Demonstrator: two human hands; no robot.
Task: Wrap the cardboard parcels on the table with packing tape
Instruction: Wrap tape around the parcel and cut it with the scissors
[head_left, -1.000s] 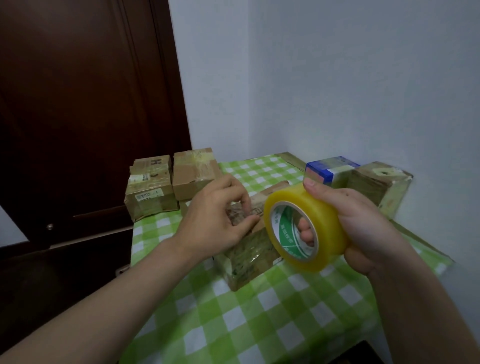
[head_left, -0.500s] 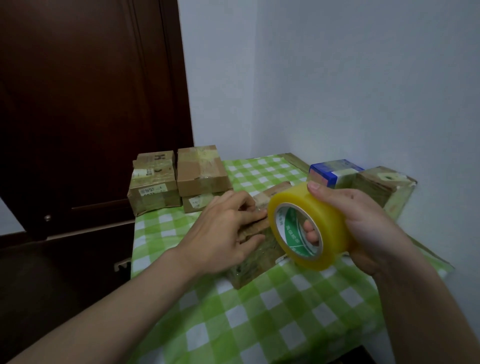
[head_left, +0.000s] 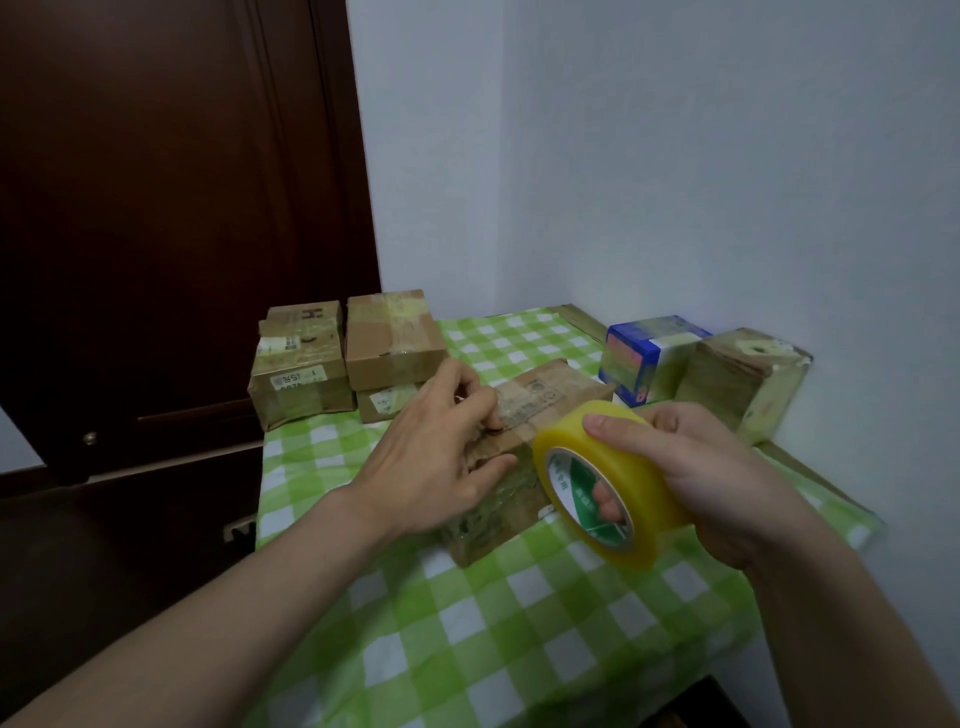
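A cardboard parcel (head_left: 545, 395), partly covered in glossy tape, lies in the middle of the green checked table (head_left: 493, 623). My left hand (head_left: 436, 457) rests on the parcel's near top edge, fingers pressing on the tape there and thumb against its side. My right hand (head_left: 696, 473) grips a yellow roll of packing tape (head_left: 608, 483) just right of the parcel, fingers through the green core. The tape end between roll and parcel is too clear to make out.
Three brown parcels (head_left: 395, 338) are stacked at the table's far left edge, by a dark wooden door (head_left: 156, 234). A blue and white box (head_left: 644, 353) and a taped parcel (head_left: 743, 379) stand against the white wall at the right.
My left hand has slid along the parcel's top toward its far end. The tape roll has dropped a little lower and nearer to me. The camera has shifted slightly.
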